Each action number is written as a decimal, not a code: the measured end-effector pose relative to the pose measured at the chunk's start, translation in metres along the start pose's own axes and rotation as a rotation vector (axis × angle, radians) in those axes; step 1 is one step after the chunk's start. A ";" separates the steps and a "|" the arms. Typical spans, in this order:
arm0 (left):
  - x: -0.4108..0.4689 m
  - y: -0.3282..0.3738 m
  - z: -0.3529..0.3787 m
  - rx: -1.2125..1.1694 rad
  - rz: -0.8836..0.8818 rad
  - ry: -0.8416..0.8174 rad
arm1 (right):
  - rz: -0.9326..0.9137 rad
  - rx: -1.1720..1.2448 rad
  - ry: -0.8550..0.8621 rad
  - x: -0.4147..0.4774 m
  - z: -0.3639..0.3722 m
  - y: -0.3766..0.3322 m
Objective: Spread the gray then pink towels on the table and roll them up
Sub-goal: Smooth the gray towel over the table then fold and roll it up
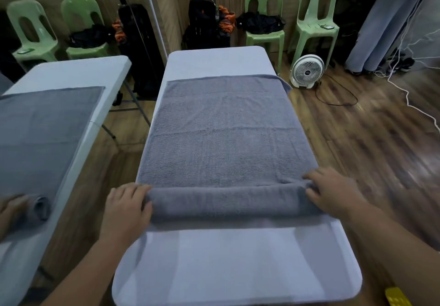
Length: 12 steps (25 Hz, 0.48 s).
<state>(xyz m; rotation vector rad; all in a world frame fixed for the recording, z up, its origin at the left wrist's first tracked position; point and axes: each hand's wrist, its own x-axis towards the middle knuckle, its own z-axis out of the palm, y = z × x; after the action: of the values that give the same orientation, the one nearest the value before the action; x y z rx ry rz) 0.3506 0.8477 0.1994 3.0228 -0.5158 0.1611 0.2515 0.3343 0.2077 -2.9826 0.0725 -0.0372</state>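
Observation:
A gray towel (223, 129) lies spread along the white table (228, 265), its far right corner hanging over the edge. The towel's near end is rolled into a thick roll (226, 204) lying across the table. My left hand (126, 208) grips the roll's left end, fingers curled over the top. My right hand (333, 193) grips the right end the same way. No pink towel is in view.
A mirror on the left reflects the table, towel and hand (14, 208). Green plastic chairs (264, 19) with bags stand along the far wall. A white fan (307, 71) and cables lie on the wooden floor to the right. A person (390, 19) stands at far right.

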 end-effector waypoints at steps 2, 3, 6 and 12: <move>-0.012 0.003 0.013 -0.003 0.096 -0.109 | -0.146 -0.055 -0.021 -0.016 0.012 -0.002; -0.018 0.002 0.016 0.000 0.093 -0.170 | -0.147 -0.081 -0.067 -0.024 0.018 0.000; -0.021 -0.008 0.021 -0.038 -0.004 -0.203 | -0.037 -0.034 -0.054 -0.039 0.034 0.008; -0.043 -0.009 -0.003 -0.084 0.036 -0.124 | -0.052 0.016 -0.270 -0.047 0.004 0.008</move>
<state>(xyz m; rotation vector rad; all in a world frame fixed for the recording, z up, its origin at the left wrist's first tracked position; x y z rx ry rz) 0.3134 0.8707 0.1966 2.9558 -0.5713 -0.0461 0.2042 0.3291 0.2015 -2.9420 -0.0368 0.3563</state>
